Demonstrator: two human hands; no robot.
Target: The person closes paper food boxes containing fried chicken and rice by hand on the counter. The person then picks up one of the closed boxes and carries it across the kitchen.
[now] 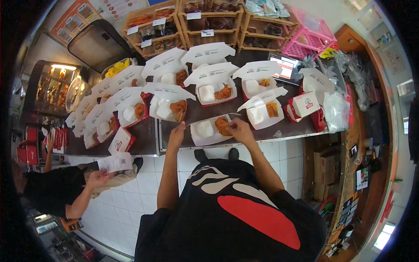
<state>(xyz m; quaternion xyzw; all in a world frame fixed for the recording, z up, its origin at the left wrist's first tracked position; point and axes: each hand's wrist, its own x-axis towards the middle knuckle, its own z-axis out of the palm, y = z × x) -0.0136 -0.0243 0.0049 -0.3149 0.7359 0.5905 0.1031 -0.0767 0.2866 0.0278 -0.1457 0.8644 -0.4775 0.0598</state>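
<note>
On the dark-brown table, at its near edge, stands an open white cardboard box. The left hand is beside it, grip unclear. The right hand curls at the golden-brown fried chicken inside; I cannot tell if it pinches. A light touch should keep the piece whole.

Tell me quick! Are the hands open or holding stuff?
Left hand: beside the front box; can't tell if it's gripping.
Right hand: curled at the fried chicken; can't tell if it's holding any.
</note>
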